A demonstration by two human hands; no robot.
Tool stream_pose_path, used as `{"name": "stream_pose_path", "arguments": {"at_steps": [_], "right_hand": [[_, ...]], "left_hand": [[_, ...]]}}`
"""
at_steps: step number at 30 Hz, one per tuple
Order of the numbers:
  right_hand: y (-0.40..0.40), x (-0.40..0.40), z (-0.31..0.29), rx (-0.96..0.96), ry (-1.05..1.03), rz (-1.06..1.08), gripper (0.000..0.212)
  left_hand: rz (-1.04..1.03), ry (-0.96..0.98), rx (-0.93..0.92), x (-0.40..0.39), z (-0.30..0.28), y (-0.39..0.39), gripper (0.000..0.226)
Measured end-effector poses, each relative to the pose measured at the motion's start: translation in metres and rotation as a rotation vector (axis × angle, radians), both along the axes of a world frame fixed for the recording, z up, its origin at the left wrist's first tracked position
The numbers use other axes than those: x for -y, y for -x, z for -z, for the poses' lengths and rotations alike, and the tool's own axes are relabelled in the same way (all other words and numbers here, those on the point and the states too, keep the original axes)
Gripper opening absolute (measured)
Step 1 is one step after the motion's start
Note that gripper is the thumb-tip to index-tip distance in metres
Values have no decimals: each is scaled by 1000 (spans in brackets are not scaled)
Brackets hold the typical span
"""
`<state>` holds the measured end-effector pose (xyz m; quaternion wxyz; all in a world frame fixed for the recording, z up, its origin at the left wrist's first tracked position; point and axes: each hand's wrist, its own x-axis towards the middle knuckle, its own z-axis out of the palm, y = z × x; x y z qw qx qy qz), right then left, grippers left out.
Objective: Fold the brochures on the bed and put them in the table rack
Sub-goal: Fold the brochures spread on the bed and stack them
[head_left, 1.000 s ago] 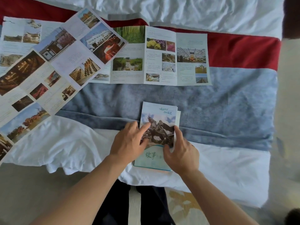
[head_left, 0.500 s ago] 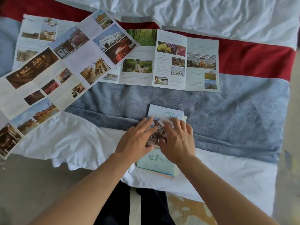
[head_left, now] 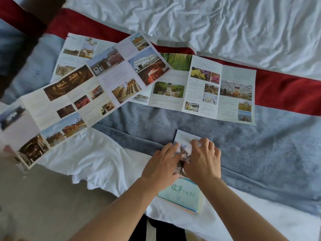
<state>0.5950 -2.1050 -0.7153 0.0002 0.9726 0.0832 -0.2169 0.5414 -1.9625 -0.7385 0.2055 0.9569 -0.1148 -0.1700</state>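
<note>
A folded brochure (head_left: 181,193) with a pale blue cover and green characters lies at the near edge of the bed. My left hand (head_left: 161,164) and my right hand (head_left: 203,160) both press flat on its upper half, fingers spread, covering the cover picture. Beyond them lie unfolded brochures: one with garden photos (head_left: 205,87) across the middle, a long one with brown interior photos (head_left: 83,94) running diagonally to the left, and a third (head_left: 76,53) partly under it. No table rack is in view.
The bed carries a grey-blue blanket (head_left: 260,153), a red band (head_left: 286,91) and rumpled white sheets (head_left: 208,23). A white sheet corner (head_left: 90,160) hangs over the near edge above the grey floor (head_left: 43,206). A dark object (head_left: 26,18) sits at top left.
My right hand has slid up the folded brochure, from gripping its right edge to pressing flat near its top beside the left hand. The view has shifted left, so everything sits further right.
</note>
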Motion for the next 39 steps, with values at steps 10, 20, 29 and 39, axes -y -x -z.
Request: {"name": "stream_pose_path", "arguments": {"at_steps": [10, 20, 29, 39], "right_hand": [[-26, -168, -11, 55, -275, -254, 45], [-3, -328, 2, -37, -289, -606, 60], [27, -408, 23, -58, -233, -812, 102], [42, -411, 32, -15, -180, -770, 95]], "left_hand": [[-414, 32, 122, -133, -27, -15, 30], [-619, 53, 203, -288, -3, 46, 51], [-966, -20, 227, -363, 8, 118, 60], [-1770, 332, 14, -409, 21, 128, 88]]}}
